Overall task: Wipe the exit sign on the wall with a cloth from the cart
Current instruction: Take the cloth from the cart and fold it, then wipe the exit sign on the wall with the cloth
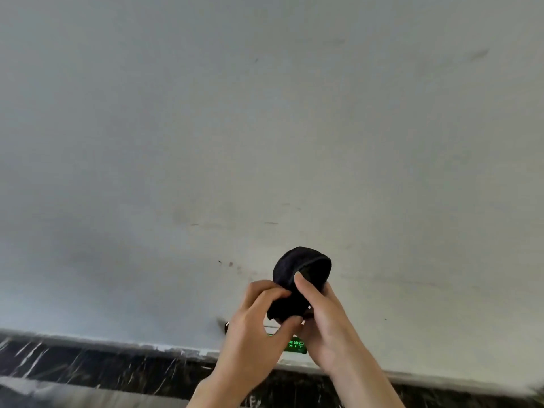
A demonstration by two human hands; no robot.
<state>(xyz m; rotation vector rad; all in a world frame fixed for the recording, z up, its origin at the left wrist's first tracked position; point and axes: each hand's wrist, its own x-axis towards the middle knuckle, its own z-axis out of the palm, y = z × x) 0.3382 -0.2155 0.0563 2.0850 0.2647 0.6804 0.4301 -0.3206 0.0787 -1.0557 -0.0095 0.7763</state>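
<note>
A dark, bunched cloth (300,269) is held up in front of a pale grey wall. My left hand (259,319) grips its lower part with curled fingers. My right hand (321,316) holds it from the right, thumb pressed on the cloth's front. Low on the wall, just above the skirting, the green lit exit sign (296,346) shows between my two hands, mostly hidden by them. The cart is out of view.
The wall (265,128) fills most of the view and carries scuffs and small marks. A dark marble-like skirting (88,360) runs along its base. A small dark fitting (225,325) sticks out of the wall left of the sign.
</note>
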